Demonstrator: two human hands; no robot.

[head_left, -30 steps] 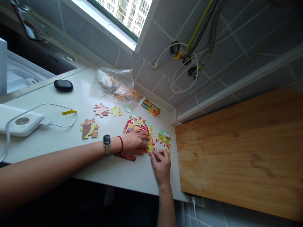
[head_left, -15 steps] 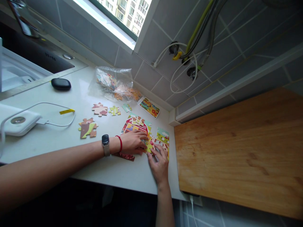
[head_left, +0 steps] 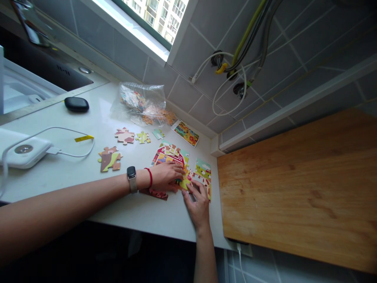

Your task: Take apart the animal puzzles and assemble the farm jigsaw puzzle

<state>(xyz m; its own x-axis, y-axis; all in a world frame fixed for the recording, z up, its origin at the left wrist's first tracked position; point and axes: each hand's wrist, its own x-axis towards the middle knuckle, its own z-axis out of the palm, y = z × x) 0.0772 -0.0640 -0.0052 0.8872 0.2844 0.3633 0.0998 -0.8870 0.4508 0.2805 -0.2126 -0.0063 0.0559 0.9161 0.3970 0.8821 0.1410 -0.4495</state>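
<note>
My left hand (head_left: 167, 176) lies palm down with outstretched fingers across a partly joined jigsaw puzzle (head_left: 179, 158) showing a red barn, hiding its middle. At the puzzle's lower right, my right hand (head_left: 198, 203) has its thumb and curled fingers at the edge of a yellow-green puzzle piece (head_left: 185, 183); its fingertips partly cover that edge. Just right of it is another joined section (head_left: 203, 168) with a green field and a brown-spotted animal. Loose pieces rest to the left: a brown and green one (head_left: 110, 159), a pink one (head_left: 125, 136), and a yellow-green one (head_left: 143, 137).
Behind the puzzle are a clear plastic bag (head_left: 141, 100) of pieces and a small picture card (head_left: 185, 133). A black oval case (head_left: 76, 104) and a white power bank (head_left: 26, 149) with a cable lie left. A wooden board (head_left: 294, 188) borders the counter's right side.
My right thumb and fingers have shifted very slightly left at the puzzle's edge. My left hand stays spread on the puzzle, and the loose pieces have not moved.
</note>
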